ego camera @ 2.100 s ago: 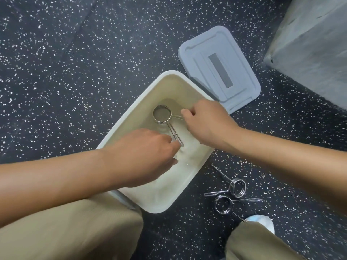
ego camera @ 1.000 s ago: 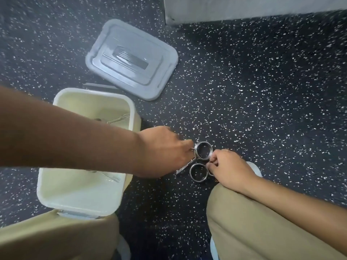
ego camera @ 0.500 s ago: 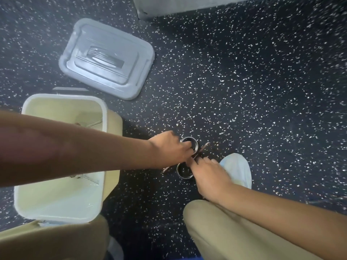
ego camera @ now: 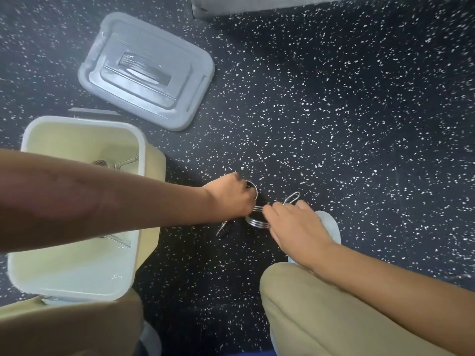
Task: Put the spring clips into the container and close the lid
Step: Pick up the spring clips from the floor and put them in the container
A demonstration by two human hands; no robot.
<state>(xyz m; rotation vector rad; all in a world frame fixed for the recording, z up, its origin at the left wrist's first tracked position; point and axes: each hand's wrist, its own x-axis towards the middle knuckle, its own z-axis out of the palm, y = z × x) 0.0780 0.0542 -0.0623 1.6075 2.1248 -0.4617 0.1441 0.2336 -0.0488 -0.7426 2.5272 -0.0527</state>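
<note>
Since the earlier frame, both hands have been closed further onto the floor clips. One coiled wire clip (ego camera: 252, 189) is clamped by the left hand (ego camera: 231, 196); a second coil (ego camera: 257, 221) is pinched by the right hand (ego camera: 295, 224). More clips lie in the smooth cream container (ego camera: 77, 273); the grey ribbed lid (ego camera: 146, 70) lies apart on the speckled floor (ego camera: 334, 124).

Left hand (ego camera: 231, 195) grips one spring clip (ego camera: 253, 187) on the floor (ego camera: 334, 150); right hand (ego camera: 295, 224) pinches a second clip (ego camera: 255, 222) touching it. Open container (ego camera: 144, 160) at 9 o'clock, lid (ego camera: 146, 70) at 11 o'clock.
</note>
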